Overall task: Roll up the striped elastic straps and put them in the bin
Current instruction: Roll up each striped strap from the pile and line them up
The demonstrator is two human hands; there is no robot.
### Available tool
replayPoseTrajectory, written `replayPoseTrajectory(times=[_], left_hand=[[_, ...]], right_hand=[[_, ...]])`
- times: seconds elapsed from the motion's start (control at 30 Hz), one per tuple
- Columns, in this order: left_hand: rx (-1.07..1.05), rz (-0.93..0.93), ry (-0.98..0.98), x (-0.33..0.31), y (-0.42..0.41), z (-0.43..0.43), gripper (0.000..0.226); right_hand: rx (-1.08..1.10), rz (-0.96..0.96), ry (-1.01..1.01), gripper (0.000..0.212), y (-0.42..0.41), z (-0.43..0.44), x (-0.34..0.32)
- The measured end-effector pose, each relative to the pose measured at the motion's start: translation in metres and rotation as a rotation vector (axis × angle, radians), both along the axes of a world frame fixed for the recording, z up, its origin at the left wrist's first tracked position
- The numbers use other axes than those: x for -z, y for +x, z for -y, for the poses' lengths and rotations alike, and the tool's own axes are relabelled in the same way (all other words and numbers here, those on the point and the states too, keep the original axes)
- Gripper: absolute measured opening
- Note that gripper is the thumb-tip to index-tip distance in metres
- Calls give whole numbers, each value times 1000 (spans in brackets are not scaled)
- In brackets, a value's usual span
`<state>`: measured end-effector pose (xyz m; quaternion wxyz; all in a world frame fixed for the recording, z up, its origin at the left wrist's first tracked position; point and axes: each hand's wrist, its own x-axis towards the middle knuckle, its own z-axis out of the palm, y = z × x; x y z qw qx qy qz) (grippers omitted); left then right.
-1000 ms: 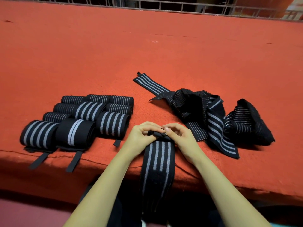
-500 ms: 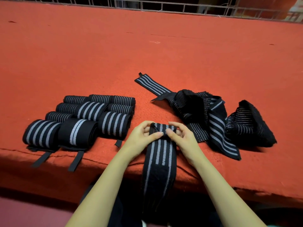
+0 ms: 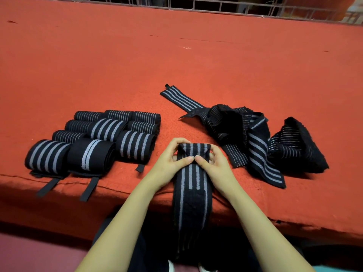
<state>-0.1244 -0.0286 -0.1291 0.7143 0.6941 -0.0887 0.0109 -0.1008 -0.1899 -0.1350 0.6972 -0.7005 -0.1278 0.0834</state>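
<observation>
Two hands, L hand (image 3: 170, 160) & R hand (image 3: 217, 166), both pinch the rolled end of 1 strap (image 3: 193, 185) at the counter's (image 3: 196, 65) near edge. Thumbs meet on top of it, and its tail hangs off the edge toward the lap. Approx. 10 rolls (image 3: 92, 156) sit packed in rows to the L. 1 loose pile (image 3: 255, 138) lies just R of the hands; can't tell the no. of straps in it.

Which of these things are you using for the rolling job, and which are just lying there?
For the job: strap being rolled, gripped by the left hand and right hand; rolled straps beside it; loose straps waiting in a heap. No bin in view.

Just there: red cloth underneath; metal railing at the back; white thread on the cloth.
</observation>
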Motion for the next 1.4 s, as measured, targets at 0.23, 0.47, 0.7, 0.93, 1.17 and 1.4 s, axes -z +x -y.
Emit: replayPoseTrajectory(times=[0.23,0.47,0.7,0.93,1.17,1.4], left_hand=[[-81,161,146,4,0,2,33],[-44,-3,268,-3,1,3,18],[-84,-135,287,-9,4,4,46],[-66,-37,70,-1,-3,1,25],[-65,-66,114,-5,-3,5,24],[-90,66,343,0,-3,7,19]], right_hand=[[28,-132,36,41,4,-5,-8],[133,-54,57,20,2,0,-5],[114,118,-101,12,-6,-1,-5],[-16,-182,10,40,5,0,-8],[-21,0,46,12,3,3,0],[43,77,-85,24,-3,-1,0]])
